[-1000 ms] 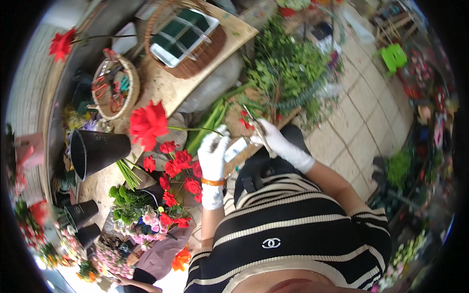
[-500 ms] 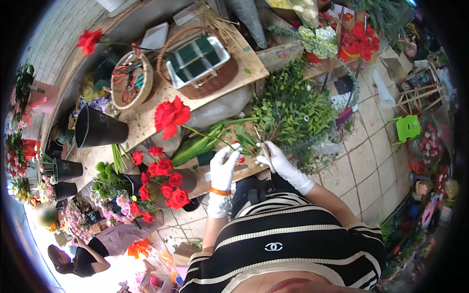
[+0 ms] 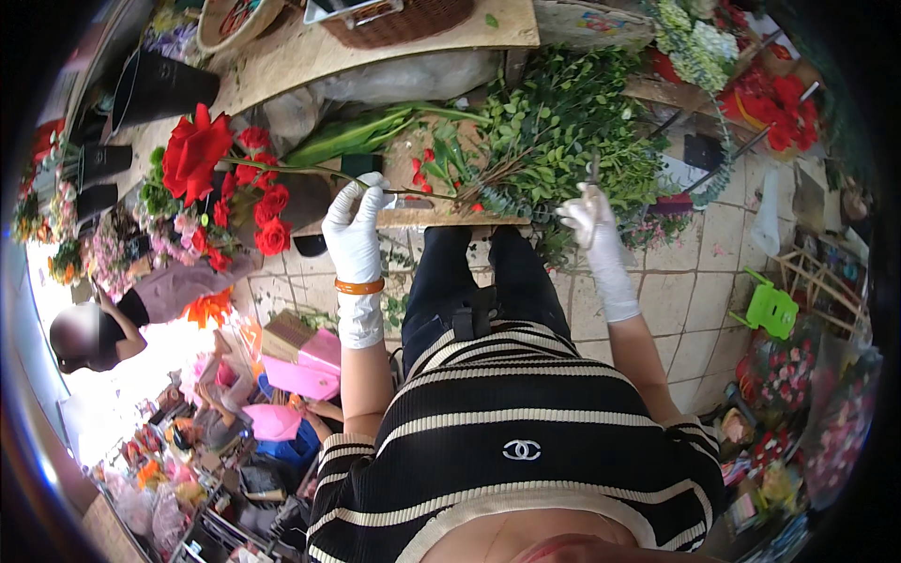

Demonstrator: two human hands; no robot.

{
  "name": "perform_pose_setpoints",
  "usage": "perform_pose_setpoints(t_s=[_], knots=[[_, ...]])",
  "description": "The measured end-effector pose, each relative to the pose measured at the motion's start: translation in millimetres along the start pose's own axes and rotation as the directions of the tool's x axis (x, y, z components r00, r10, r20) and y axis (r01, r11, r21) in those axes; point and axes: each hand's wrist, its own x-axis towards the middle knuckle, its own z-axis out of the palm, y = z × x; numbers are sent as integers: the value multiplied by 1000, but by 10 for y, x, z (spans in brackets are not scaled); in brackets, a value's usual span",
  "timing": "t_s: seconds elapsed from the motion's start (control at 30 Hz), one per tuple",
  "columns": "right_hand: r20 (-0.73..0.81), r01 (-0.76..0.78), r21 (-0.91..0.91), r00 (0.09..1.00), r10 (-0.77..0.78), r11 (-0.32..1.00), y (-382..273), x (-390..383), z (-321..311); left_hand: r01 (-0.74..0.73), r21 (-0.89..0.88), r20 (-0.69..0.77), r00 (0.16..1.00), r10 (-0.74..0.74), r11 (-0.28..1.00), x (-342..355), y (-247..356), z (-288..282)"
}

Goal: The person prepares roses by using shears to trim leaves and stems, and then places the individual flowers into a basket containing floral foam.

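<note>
A large red rose (image 3: 196, 155) on a long stem lies sideways across the front of the bench. Its stem is pinched in my left hand (image 3: 355, 223), which wears a white glove with an orange band at the wrist. The cut end reaches right, towards the leafy branches. My right hand (image 3: 591, 223), also gloved in white, is closed around a pair of shears, apart from the rose. Only a narrow metal tip (image 3: 594, 169) of them shows above the fingers. Red petals (image 3: 419, 172) and green leaves lie on the wooden board between the hands.
A heap of leafy green branches (image 3: 563, 122) lies ahead. More red roses (image 3: 272, 220) stand left, near a black bucket (image 3: 164, 94). A wicker basket (image 3: 404, 23) sits on the upper shelf. A green stool (image 3: 765, 305) is on the tiled floor at right; other people are at lower left.
My left hand has moved left with the rose, drawing it away from my right hand. My right hand has moved right with the shears. The view has shifted too.
</note>
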Motion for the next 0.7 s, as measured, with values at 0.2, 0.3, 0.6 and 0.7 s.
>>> perform_pose_setpoints(t_s=[0.2,0.3,0.6,0.7], knots=[[-81,-23,95,996,31,995,-107,198,-355,0,-7,-47,999,-1,1000,-35,-23,-108],[-15,45,142,999,-43,989,-44,282,-255,-30,55,-7,1000,30,998,43,-168,-148],[113,52,190,991,-75,980,-214,53,951,-526,221,239,846,477,821,969,314,130],[180,59,182,979,-93,981,-342,-41,1347,-577,214,218,815,537,788,1355,532,268]])
